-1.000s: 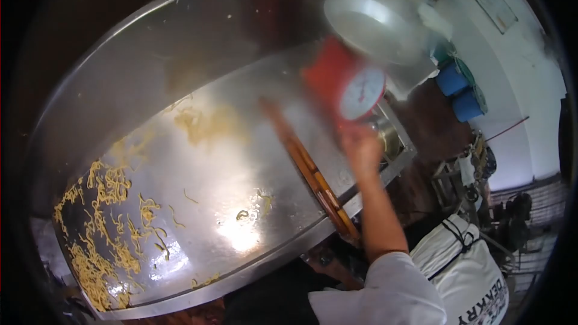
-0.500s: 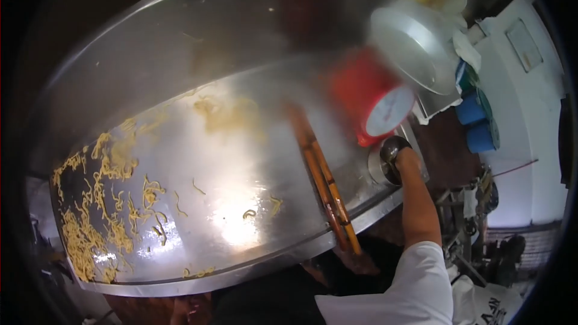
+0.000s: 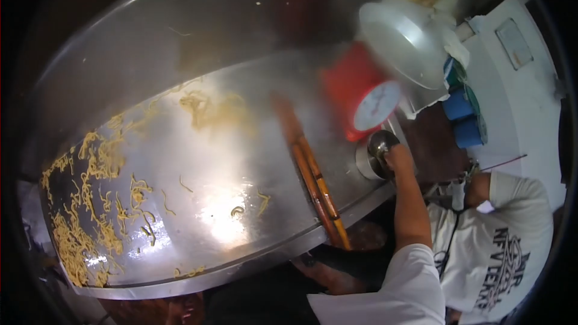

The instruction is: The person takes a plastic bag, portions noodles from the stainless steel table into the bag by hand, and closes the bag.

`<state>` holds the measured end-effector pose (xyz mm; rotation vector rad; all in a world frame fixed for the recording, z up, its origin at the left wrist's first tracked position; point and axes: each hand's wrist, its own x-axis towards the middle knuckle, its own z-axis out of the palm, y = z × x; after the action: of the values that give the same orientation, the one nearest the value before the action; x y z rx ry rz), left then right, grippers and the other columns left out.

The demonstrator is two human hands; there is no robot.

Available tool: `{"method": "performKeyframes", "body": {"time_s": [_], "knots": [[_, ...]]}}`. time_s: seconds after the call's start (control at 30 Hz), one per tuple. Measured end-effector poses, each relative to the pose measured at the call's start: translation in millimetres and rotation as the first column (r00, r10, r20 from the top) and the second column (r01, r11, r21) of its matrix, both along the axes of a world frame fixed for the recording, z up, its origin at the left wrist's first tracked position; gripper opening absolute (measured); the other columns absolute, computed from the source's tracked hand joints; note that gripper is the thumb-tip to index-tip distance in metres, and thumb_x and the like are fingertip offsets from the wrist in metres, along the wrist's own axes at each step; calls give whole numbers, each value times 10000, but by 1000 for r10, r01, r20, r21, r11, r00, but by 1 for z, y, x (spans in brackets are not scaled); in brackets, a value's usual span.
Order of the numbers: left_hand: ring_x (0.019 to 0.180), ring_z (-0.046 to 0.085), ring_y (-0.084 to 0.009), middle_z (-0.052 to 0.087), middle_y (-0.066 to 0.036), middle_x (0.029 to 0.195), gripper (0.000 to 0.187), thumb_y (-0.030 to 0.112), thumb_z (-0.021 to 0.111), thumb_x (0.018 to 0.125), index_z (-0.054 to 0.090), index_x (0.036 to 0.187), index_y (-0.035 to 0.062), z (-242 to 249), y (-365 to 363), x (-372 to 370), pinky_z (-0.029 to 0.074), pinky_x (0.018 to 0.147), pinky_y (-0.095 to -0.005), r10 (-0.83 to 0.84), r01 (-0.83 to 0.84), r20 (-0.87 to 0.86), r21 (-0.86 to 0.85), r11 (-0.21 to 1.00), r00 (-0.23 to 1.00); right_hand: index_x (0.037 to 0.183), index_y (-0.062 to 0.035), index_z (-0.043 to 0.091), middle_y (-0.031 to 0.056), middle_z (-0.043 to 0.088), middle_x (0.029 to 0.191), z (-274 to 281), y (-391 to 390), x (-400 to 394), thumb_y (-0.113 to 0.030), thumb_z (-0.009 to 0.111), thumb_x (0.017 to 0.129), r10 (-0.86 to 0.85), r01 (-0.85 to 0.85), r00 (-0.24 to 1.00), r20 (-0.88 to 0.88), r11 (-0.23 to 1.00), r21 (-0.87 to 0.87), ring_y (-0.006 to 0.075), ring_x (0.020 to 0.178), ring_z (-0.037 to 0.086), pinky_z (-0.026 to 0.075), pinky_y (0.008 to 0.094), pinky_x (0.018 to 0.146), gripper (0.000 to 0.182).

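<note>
My right hand (image 3: 398, 157) is closed at the rim of a round, dark metal scoop (image 3: 382, 143). The scoop is tilted at the mouth of a small metal pot (image 3: 365, 162) near the table's right end. Just above the pot, a red scale (image 3: 355, 84) with a round white dial stands on the steel surface. Two long bamboo sticks (image 3: 315, 182) lie side by side, their lower ends over the front edge. My left hand does not show.
Yellow noodles (image 3: 69, 247) are scattered over the left of the high-rimmed steel table (image 3: 198, 253). A large metal bowl (image 3: 400, 45) is behind the scale, and blue containers (image 3: 462, 103) stand farther right. A person in a printed white shirt (image 3: 506, 235) is at the right.
The person in the printed shirt has come into view at the right. The table, scale and pot appear slightly farther left. My right hand stays at the pot, with more of the scoop's round side visible.
</note>
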<state>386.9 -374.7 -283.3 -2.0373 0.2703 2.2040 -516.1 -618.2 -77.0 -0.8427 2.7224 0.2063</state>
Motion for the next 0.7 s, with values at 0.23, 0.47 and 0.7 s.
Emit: {"method": "performKeyframes", "body": {"time_s": [0.23,0.47,0.7], "knots": [[898,605,-341,623,-125,1058,558,517,576,751,571,1168,147,-16,1,15,497,752,-503,-492,530,254,-626,572,833,757,66,668,196,649,664,-26,-12,-15,-132,597,787,-79,82,978,192,997,-8,286,599,673,531,401,622,212],[756,628,-292,654,-101,961,556,411,751,631,608,1095,141,53,-19,-46,540,692,-425,20,-1,267,-71,997,964,768,99,651,214,649,666,-36,-14,-17,-176,540,835,6,-31,976,220,993,112,284,600,677,538,387,592,303],[759,630,-338,629,-137,1040,589,403,767,631,603,1138,150,-22,9,7,545,617,-437,-327,383,198,-485,786,924,827,98,660,243,661,756,-61,-2,-32,-242,517,844,201,-206,978,62,974,94,291,643,686,535,416,674,369]]}}
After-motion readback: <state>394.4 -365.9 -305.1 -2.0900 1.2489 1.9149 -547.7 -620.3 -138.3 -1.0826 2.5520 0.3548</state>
